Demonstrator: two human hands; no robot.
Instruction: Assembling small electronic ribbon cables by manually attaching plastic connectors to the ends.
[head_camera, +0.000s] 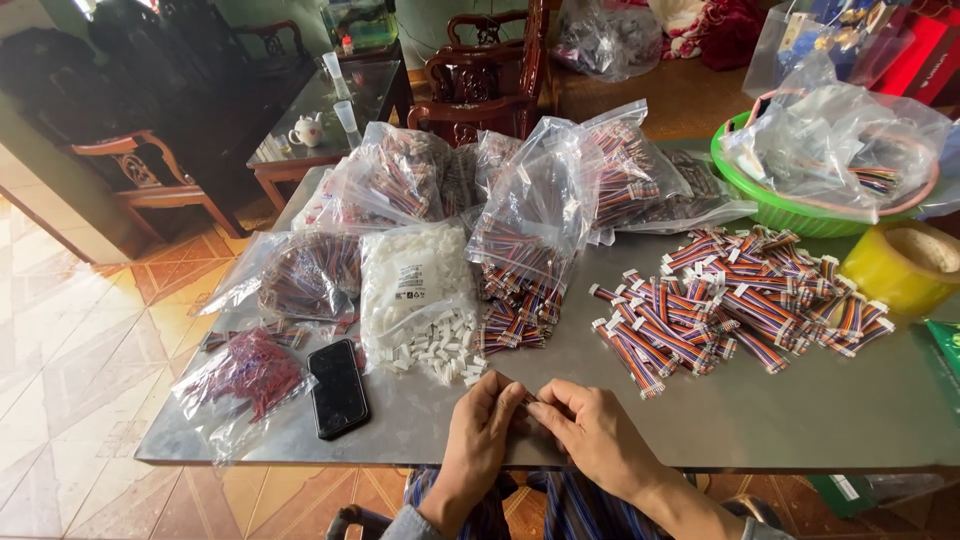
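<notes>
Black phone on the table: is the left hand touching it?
Apart. The head view shows bare grey table between the black phone and the left hand, which meets the right hand instead.

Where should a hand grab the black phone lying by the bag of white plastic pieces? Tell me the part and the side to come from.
Take the black phone by its two long edges, coming straight down from above. It lies flat, screen up, on the metal table, so only the thin sides offer a grip. The bag of red wires crowds its left edge, and the white plastic pieces lie close on the right, so pinching near the lower end looks easiest.
</notes>
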